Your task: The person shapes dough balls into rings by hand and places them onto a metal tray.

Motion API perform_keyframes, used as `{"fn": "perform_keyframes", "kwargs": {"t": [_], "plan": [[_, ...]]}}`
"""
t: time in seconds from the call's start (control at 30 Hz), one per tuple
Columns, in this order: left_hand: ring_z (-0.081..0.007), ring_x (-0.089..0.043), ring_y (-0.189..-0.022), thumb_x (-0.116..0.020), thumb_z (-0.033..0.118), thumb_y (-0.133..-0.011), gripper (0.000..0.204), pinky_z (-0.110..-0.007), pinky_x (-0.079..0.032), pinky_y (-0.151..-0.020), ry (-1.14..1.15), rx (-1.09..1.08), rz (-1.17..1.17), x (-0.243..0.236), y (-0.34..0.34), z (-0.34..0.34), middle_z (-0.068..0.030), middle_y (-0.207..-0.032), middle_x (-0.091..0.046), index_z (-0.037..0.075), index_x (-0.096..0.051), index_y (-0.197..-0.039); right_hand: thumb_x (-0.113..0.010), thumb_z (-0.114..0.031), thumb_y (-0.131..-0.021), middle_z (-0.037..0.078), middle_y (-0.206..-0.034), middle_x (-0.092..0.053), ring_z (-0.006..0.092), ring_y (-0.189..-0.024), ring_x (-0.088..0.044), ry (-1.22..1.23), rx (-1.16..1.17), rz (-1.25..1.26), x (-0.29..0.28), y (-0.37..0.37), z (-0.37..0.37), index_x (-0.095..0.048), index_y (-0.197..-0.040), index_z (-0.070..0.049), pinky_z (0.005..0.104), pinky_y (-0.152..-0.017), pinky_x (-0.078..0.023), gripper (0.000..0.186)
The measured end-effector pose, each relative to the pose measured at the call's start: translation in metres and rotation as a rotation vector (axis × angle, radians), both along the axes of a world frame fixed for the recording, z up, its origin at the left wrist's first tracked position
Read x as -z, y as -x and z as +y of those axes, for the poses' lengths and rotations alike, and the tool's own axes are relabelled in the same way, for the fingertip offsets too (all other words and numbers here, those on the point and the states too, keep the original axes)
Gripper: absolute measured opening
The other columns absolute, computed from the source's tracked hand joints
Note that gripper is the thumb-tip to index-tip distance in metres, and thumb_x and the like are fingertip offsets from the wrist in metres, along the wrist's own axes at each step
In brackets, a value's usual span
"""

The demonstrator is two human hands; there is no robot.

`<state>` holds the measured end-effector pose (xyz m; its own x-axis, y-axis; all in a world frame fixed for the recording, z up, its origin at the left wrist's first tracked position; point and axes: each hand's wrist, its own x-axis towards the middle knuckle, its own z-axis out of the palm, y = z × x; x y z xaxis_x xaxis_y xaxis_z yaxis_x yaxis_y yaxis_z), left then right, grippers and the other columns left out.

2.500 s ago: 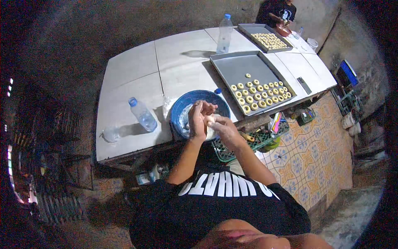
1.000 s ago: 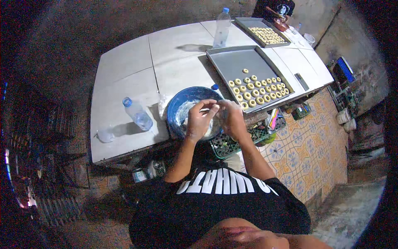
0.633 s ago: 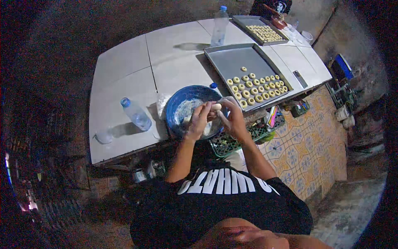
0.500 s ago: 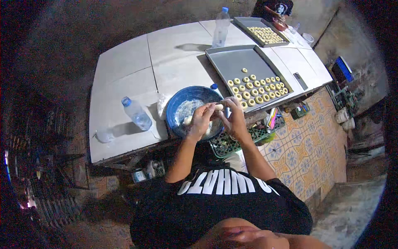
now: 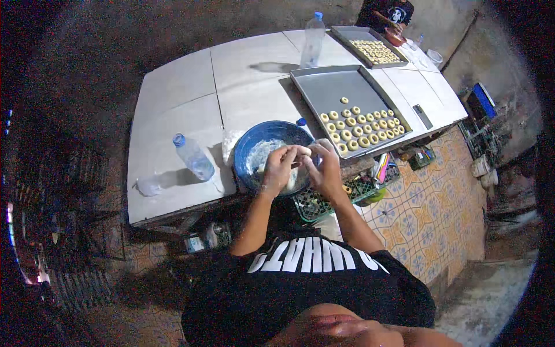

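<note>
Over the right side of a blue basin [image 5: 241,144], my left hand [image 5: 280,170] pinches a small pale piece of dough [image 5: 304,151] in its fingertips. My right hand [image 5: 326,169] meets it from the other side, its curled fingers at the dough's right end and its thumb lower down. Fingers hide part of the piece. White flour [image 5: 264,152] coats the inside of the basin, and more dough lies there, partly behind my left hand. To the right, a grey metal tray [image 5: 332,84] carries rows of small dough rings [image 5: 363,141].
A clear bottle [image 5: 193,158] stands left of the basin, a taller bottle [image 5: 313,41] behind the tray. A blue cap [image 5: 301,122] lies by the basin. Farther off are a second filled tray [image 5: 378,52] and another person [image 5: 384,14]. A green crate [image 5: 315,211] sits below the table edge.
The view has shifted slightly, so the table sits a little farther right. My fingers have moved slightly around the dough, and less of it shows between them.
</note>
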<state>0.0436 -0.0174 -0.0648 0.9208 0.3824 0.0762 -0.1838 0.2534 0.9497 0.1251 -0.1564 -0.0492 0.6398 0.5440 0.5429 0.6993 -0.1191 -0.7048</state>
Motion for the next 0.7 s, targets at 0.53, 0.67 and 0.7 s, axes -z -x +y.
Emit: {"fn": "perform_keyframes", "kwargs": {"t": [0.53, 0.67, 0.7], "plan": [[-0.0119, -0.066, -0.087, -0.063, 0.015, -0.098, 0.022, -0.027, -0.053, -0.082, -0.084, -0.028, -0.038, 0.006, -0.008, 0.001, -0.0066, -0.098, -0.071, -0.002, -0.068, -0.110, -0.073, -0.019, -0.079, 0.013, -0.115, -0.056, 0.0356, -0.108, -0.053, 0.134, 0.103, -0.095, 0.001, 0.003, 0.002, -0.062, -0.106, -0.008, 0.0485, -0.092, -0.041, 0.031], [-0.0110, -0.065, -0.096, -0.053, 0.023, -0.104, 0.029, -0.027, -0.052, -0.087, 0.077, 0.099, -0.015, 0.009, -0.005, 0.001, -0.0051, -0.107, -0.069, 0.001, -0.066, -0.119, -0.072, -0.013, -0.079, 0.016, -0.106, -0.057, 0.0364, -0.102, -0.055, -0.185, -0.071, 0.134, 0.023, -0.010, 0.006, -0.063, -0.105, -0.004, 0.0459, -0.091, -0.044, 0.029], [-0.0110, -0.063, -0.101, -0.052, 0.025, -0.105, 0.033, -0.028, -0.051, -0.089, 0.035, 0.158, -0.028, 0.005, -0.003, 0.002, -0.0054, -0.111, -0.068, 0.001, -0.063, -0.124, -0.073, -0.012, -0.078, 0.016, -0.105, -0.056, 0.0351, -0.104, -0.054, -0.059, -0.046, 0.151, 0.009, -0.006, 0.004, -0.063, -0.105, -0.003, 0.0454, -0.092, -0.043, 0.030]]}}
